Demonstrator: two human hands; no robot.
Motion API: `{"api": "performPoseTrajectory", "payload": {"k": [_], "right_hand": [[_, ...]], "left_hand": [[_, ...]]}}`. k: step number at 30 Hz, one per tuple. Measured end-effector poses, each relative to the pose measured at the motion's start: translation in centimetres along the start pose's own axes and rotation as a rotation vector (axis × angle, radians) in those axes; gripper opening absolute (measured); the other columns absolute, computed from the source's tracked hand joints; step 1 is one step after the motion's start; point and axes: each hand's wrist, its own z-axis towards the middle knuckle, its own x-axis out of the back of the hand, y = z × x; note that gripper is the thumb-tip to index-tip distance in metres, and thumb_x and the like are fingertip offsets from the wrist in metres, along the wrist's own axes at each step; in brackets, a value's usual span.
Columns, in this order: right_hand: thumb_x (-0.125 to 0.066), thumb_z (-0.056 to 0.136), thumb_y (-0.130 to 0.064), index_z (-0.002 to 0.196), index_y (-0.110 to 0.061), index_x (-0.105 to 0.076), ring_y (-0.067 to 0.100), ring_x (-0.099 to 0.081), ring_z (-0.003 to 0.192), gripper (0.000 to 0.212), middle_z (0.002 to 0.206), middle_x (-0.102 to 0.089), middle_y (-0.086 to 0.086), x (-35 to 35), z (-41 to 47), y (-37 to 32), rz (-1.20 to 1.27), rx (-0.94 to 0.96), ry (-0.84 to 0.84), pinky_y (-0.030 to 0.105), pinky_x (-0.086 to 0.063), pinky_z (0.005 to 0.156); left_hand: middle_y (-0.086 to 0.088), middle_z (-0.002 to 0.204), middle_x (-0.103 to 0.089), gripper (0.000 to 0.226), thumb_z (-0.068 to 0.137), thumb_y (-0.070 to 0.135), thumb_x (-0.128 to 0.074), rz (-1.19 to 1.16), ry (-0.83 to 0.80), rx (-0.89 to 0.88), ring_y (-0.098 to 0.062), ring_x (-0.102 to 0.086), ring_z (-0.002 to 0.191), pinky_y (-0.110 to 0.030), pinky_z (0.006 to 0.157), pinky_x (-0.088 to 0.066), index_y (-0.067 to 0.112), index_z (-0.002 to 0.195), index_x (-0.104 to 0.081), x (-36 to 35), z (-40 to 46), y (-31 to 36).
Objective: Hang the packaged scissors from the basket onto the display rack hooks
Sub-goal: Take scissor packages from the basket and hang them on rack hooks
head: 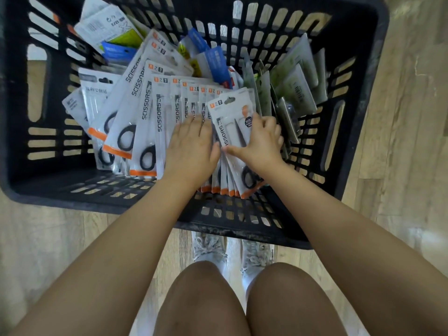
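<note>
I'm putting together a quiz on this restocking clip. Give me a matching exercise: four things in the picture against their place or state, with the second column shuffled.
Things:
1. left hand
2. right hand
3. blue packets
4. basket

Place or state:
A. stands on the wooden floor
B. grips the top scissors pack of a bunch
C. lies flat on the fanned packs
D. at the far side, behind the scissors packs

Pairs: 1-C, 2-B, 3-D, 4-A

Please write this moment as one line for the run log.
stage: picking | left hand: flat on scissors packs | right hand: holds top pack | basket: on floor
</note>
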Motion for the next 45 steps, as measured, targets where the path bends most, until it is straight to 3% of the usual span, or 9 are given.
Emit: {"api": "performPoseTrajectory", "payload": {"k": [9,15,21,23,26,31,34,40,45], "right_hand": [[-0.080,0.070,-0.042,0.149,-0.010,-0.009,0.027,-0.030,0.132,0.111,0.140,-0.025,0.013,-0.8,0.2,0.1,0.125,0.015,-0.011,0.035,-0.031,0.108],[-0.078,0.072,-0.042,0.149,-0.004,-0.002,0.029,-0.040,0.119,0.115,0.132,-0.025,0.014,-0.1,-1.2,-0.6,0.090,0.041,0.073,0.033,-0.038,0.098],[-0.075,0.073,-0.046,0.149,-0.008,0.000,0.028,-0.033,0.129,0.114,0.139,-0.022,0.013,3.4,-1.8,0.5,0.087,-0.043,0.199,0.038,-0.034,0.104],[-0.075,0.074,-0.046,0.149,-0.009,-0.001,0.026,-0.031,0.131,0.112,0.141,-0.021,0.011,4.0,-1.8,0.8,0.113,-0.052,0.197,0.037,-0.033,0.105],[-0.076,0.073,-0.045,0.150,-0.011,-0.002,0.025,-0.029,0.134,0.111,0.144,-0.019,0.009,4.3,-1.8,1.1,0.155,-0.061,0.206,0.038,-0.031,0.106],[-0.076,0.073,-0.046,0.149,-0.011,-0.002,0.024,-0.029,0.134,0.112,0.145,-0.019,0.009,4.3,-1.5,1.7,0.150,-0.032,0.209,0.037,-0.033,0.104],[-0.075,0.072,-0.049,0.149,-0.011,-0.003,0.023,-0.031,0.131,0.112,0.143,-0.020,0.008,4.0,-1.5,1.7,0.140,-0.018,0.227,0.035,-0.036,0.102],[-0.075,0.072,-0.047,0.150,-0.008,-0.004,0.021,-0.031,0.131,0.112,0.142,-0.023,0.008,3.7,-2.1,1.2,0.156,0.002,0.210,0.027,-0.033,0.098],[-0.073,0.075,-0.048,0.150,-0.010,0.001,0.019,-0.028,0.135,0.113,0.150,-0.018,0.008,4.7,-3.1,-0.9,0.166,-0.043,0.135,0.027,-0.031,0.100]], "left_hand": [[-0.016,0.151,-0.031,0.054,0.097,0.029,-0.043,-0.017,-0.012,0.022,-0.029,-0.020,0.142,-0.041,0.118,-0.012,0.003,0.144,-0.032,-0.1,0.0,-0.8],[-0.019,0.149,-0.032,0.053,0.096,0.026,-0.045,-0.028,-0.033,0.029,-0.032,-0.023,0.141,-0.041,0.117,-0.013,0.000,0.142,-0.035,0.3,-0.6,-0.8],[-0.016,0.155,-0.019,0.056,0.098,0.029,-0.041,-0.020,-0.006,0.035,-0.027,-0.011,0.145,-0.036,0.118,-0.006,0.003,0.145,-0.027,0.8,-0.8,1.4],[-0.016,0.151,-0.026,0.054,0.099,0.033,-0.041,-0.003,-0.013,0.060,-0.027,-0.021,0.140,-0.035,0.114,-0.018,0.005,0.144,-0.029,0.6,-0.4,2.8],[-0.011,0.130,-0.042,0.052,0.096,0.043,-0.044,0.027,-0.016,0.132,-0.026,-0.040,0.119,-0.034,0.091,-0.037,0.008,0.133,-0.040,-0.2,0.3,4.5],[-0.009,0.121,-0.052,0.055,0.089,0.051,-0.054,-0.199,-0.035,0.446,-0.026,-0.050,0.111,-0.036,0.077,-0.042,0.008,0.122,-0.047,-2.1,2.3,5.6],[-0.009,0.113,-0.057,0.045,0.088,0.045,-0.059,-0.331,0.049,0.579,-0.028,-0.056,0.104,-0.039,0.073,-0.045,0.008,0.113,-0.051,-2.7,3.4,5.6],[-0.004,0.115,-0.060,0.029,0.095,0.031,-0.052,-0.522,0.148,0.527,-0.024,-0.056,0.105,-0.035,0.077,-0.043,0.013,0.118,-0.051,-2.6,2.6,5.1],[-0.007,0.118,-0.061,0.028,0.097,0.019,-0.050,-0.835,0.206,0.580,-0.022,-0.056,0.108,-0.027,0.085,-0.042,0.009,0.124,-0.049,-0.2,1.6,3.1]]}}
